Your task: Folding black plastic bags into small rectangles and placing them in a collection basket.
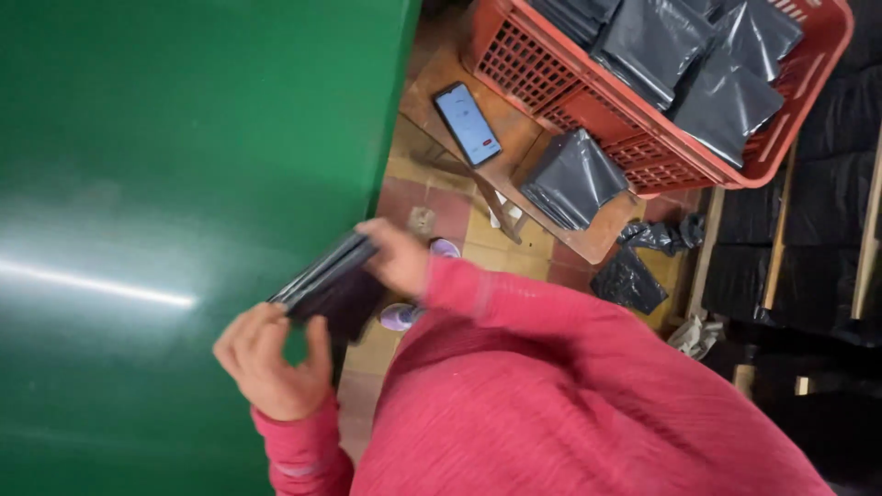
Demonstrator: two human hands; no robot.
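A flat stack of dark grey plastic bags (329,283) sits between both of my hands at the edge of a green table (165,184). My left hand (268,360), in a red sleeve, pinches the lower end of the stack with fingers and thumb. The stack's upper end is gripped by my right hand (397,257). The bags are pressed together and tilted, partly over the table edge.
A small wooden stool (514,147) holds a lit phone (467,123) and another pile of grey bags (574,179). A red plastic crate (643,110) full of folded grey bags stands behind it. Loose black bags (629,280) lie on the tiled floor. My purple shoes (401,317) show below.
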